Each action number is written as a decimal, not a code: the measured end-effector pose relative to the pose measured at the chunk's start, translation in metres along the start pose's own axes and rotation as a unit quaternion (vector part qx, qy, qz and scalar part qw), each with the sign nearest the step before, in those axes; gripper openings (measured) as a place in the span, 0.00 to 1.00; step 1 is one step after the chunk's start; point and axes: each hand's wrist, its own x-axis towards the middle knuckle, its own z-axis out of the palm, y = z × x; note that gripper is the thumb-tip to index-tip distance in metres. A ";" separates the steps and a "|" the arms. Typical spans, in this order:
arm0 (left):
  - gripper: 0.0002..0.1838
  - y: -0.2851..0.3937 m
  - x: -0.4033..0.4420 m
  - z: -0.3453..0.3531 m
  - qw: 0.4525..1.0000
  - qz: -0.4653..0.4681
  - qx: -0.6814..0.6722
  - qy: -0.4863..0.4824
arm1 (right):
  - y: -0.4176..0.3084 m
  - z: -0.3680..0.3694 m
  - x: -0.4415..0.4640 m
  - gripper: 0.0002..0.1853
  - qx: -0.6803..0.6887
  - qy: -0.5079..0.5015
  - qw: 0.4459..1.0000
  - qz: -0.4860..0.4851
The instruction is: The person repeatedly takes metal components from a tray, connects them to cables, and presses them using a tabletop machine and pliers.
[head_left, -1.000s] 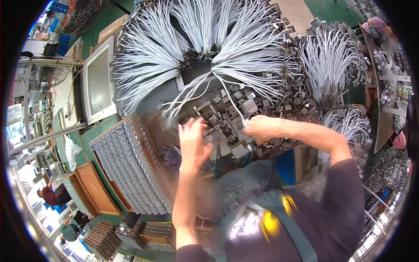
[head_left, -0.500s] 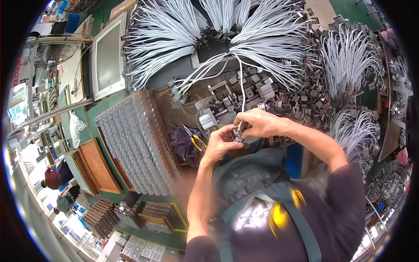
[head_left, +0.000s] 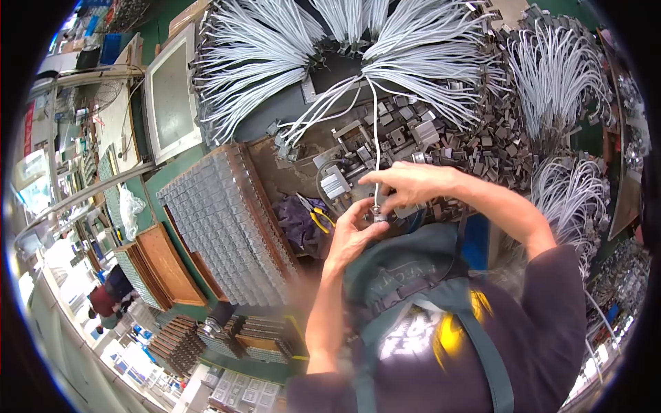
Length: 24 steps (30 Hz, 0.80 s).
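Note:
My left hand [head_left: 351,235] is closed around a small grey metal part [head_left: 378,216] in front of my apron. A white cable [head_left: 376,134] runs down from the bundles and ends at that part. Over it is my right hand [head_left: 416,186], its index finger stretched across the cable and its thumb lower, with a gap between them. No grip shows in the right fingers. Beyond the hands sits a metal fixture [head_left: 344,175] on the bench. Yellow-handled pliers [head_left: 320,219] lie on a dark cloth [head_left: 292,224] left of my left hand.
Large bundles of white cables [head_left: 261,76] fan out at the back, with more bundles [head_left: 554,82] at the right. Loose metal blocks [head_left: 475,155] are heaped beside the fixture. Left of the bench, a tray holds rows of grey parts [head_left: 220,220]. Other people [head_left: 107,296] are far left.
My right fingers have spread from the metal part and risen along the cable. My left hand still holds the part. The whole view has shifted slightly.

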 end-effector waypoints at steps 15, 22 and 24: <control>0.19 -0.028 0.006 0.024 0.956 0.005 -0.276 0.101 | 0.011 0.015 -0.002 0.07 0.072 0.037 0.996 0.037; 0.14 -0.044 0.022 0.029 0.958 0.006 -0.269 0.102 | 0.013 0.014 -0.015 0.24 -0.003 0.066 0.997 0.026; 0.15 -0.058 0.039 0.026 0.955 -0.001 -0.275 0.110 | 0.018 0.017 -0.012 0.35 0.017 0.053 0.997 0.048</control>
